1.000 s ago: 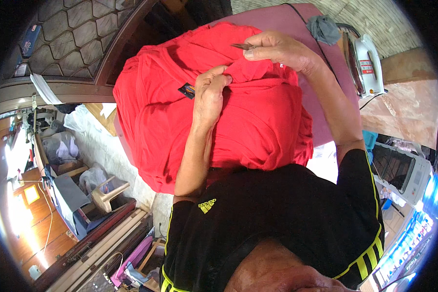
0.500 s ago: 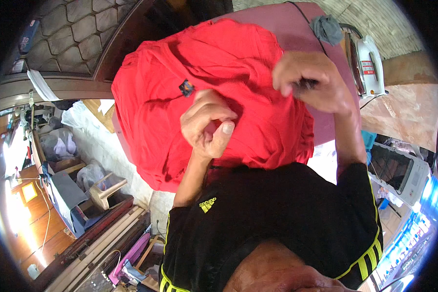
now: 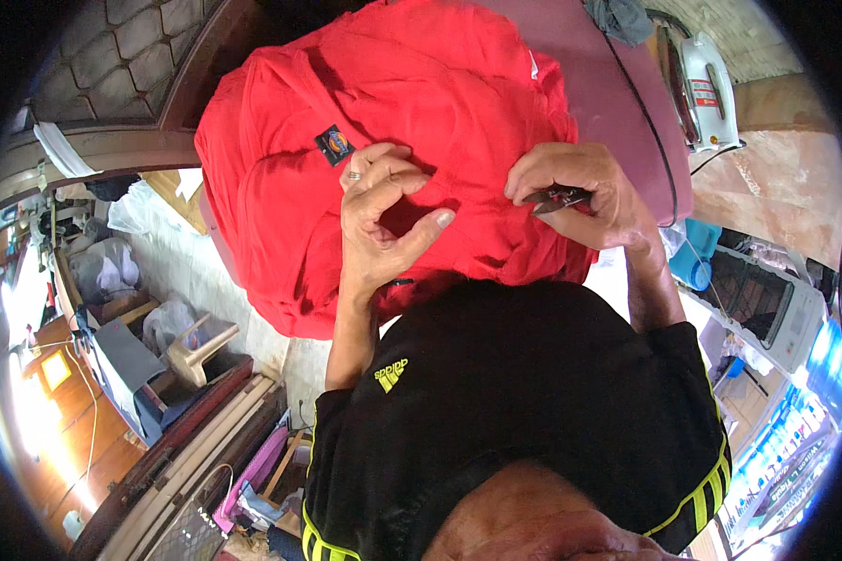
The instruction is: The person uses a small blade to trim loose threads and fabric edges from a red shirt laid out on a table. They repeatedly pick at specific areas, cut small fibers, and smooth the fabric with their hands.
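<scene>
A large red cloth garment [image 3: 421, 103] lies bunched over a mauve padded surface in front of me. A small black label [image 3: 334, 145] with a coloured emblem is sewn on it. My left hand [image 3: 384, 210] is over the garment beside that label, fingers curved and thumb held apart, with nothing visible between them. In my right hand [image 3: 594, 192], over the garment's right part, is a small pair of dark metal thread snips [image 3: 557, 198], blades pointing left. The palm and curled fingers hide their other end.
Mauve padding [image 3: 641, 122] shows at right, crossed by a black cord. Beyond it stands a white handled object [image 3: 709, 93] with a red label, near a grey cloth [image 3: 619, 21]. A wooden stool [image 3: 196, 351] and plastic bags are at left; a blue container [image 3: 694, 257] is at right.
My right hand has come down and turned, so the snips now show clearly. The left hand has opened its thumb away from the fingers. The whole view has shifted slightly.
</scene>
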### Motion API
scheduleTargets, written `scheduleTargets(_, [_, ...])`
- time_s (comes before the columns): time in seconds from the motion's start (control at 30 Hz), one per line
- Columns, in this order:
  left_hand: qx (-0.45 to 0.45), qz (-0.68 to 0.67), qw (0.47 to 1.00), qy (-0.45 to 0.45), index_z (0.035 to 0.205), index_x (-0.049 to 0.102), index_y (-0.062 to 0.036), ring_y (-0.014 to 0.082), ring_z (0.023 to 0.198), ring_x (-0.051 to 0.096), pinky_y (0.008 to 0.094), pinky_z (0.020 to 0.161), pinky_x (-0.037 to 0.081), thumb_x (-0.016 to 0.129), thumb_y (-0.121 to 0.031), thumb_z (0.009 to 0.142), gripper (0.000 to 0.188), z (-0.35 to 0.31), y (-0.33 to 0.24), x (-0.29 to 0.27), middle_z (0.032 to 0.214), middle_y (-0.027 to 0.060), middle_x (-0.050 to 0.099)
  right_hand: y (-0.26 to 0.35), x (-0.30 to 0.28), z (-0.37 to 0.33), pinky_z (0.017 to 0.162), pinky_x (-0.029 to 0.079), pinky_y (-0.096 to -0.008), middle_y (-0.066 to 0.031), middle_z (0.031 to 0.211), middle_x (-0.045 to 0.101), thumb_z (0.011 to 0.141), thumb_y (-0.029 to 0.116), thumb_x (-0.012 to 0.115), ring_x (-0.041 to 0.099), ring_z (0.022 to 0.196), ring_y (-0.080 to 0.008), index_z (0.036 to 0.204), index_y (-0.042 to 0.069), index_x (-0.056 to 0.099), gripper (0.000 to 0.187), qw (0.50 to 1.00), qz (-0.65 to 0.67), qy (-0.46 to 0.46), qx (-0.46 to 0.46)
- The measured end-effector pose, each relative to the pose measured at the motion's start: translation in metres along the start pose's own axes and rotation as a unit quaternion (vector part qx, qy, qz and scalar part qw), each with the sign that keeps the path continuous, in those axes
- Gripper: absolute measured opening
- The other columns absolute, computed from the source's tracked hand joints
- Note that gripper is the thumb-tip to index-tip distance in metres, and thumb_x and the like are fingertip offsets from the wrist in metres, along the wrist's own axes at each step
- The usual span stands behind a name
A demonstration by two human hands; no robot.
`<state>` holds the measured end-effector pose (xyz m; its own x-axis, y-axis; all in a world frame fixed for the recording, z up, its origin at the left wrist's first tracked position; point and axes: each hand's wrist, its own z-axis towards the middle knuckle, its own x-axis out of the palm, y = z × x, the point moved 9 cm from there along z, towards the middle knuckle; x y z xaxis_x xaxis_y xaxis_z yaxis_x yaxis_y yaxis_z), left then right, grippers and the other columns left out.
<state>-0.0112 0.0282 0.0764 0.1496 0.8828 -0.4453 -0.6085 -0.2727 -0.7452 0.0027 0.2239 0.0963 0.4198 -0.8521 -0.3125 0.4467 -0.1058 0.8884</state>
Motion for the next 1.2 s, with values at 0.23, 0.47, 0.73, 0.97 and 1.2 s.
scheduleTargets(0.23, [-0.032, 0.02, 0.995, -0.087, 0.082, 0.072, -0.0059, 0.0228, 0.09, 0.059, 0.0374, 0.084, 0.039, 0.085, -0.006, 0.065, 0.022, -0.014, 0.005, 0.002, 0.079, 0.0031, 0.064, 0.019, 0.008, 0.011, 0.061, 0.051, -0.0326, -0.0091, 0.083, 0.065, 0.076, 0.009, 0.078, 0.068, 0.073, -0.0229, 0.097, 0.002, 0.066, 0.026, 0.99, -0.133, -0.037, 0.027])
scheduleTargets(0.47, [-0.026, 0.067, 0.991, -0.109, 0.081, 0.071, -0.0069, 0.0228, 0.085, 0.06, 0.0369, 0.082, 0.038, 0.083, -0.004, 0.066, 0.02, -0.012, -0.005, 0.002, 0.081, 0.0034, 0.065, 0.022, 0.044, 0.056, 0.065, 0.052, -0.0396, -0.0095, 0.086, 0.064, 0.08, 0.018, 0.075, 0.066, 0.077, -0.0292, 0.094, 0.004, 0.065, 0.022, 0.966, -0.253, 0.044, -0.014])
scheduleTargets(0.73, [0.0, 0.075, 0.996, -0.057, 0.085, 0.072, -0.0048, 0.0253, 0.091, 0.065, 0.0389, 0.083, 0.045, 0.082, -0.007, 0.072, 0.017, -0.021, -0.028, -0.002, 0.086, 0.0081, 0.068, 0.021, 0.043, 0.044, 0.062, 0.053, -0.0414, -0.0076, 0.077, 0.056, 0.075, 0.029, 0.079, 0.065, 0.073, -0.0281, 0.089, 0.008, 0.062, 0.03, 0.967, -0.24, 0.077, 0.046])
scheduleTargets(0.97, [-0.021, 0.317, 0.94, -0.124, 0.092, 0.068, -0.0032, 0.0323, 0.083, 0.068, 0.0405, 0.071, 0.053, 0.079, -0.02, 0.082, 0.023, 0.058, -0.002, -0.083, 0.091, 0.015, 0.07, 0.013, 0.052, 0.035, 0.062, 0.054, -0.0401, -0.0053, 0.085, 0.058, 0.073, 0.019, 0.074, 0.065, 0.072, -0.0254, 0.091, 0.011, 0.06, 0.024, 0.94, -0.331, 0.086, 0.001])
scheduleTargets(1.2, [-0.21, 0.431, 0.877, -0.036, 0.113, 0.06, -0.0053, 0.0334, 0.087, 0.069, 0.043, 0.074, 0.054, 0.073, -0.02, 0.081, 0.037, 0.073, 0.118, -0.093, 0.1, 0.0137, 0.07, 0.015, 0.05, 0.031, 0.059, 0.051, -0.0395, -0.0044, 0.086, 0.057, 0.072, 0.014, 0.074, 0.063, 0.068, -0.0253, 0.094, 0.011, 0.062, 0.025, 0.948, -0.309, 0.079, -0.013])
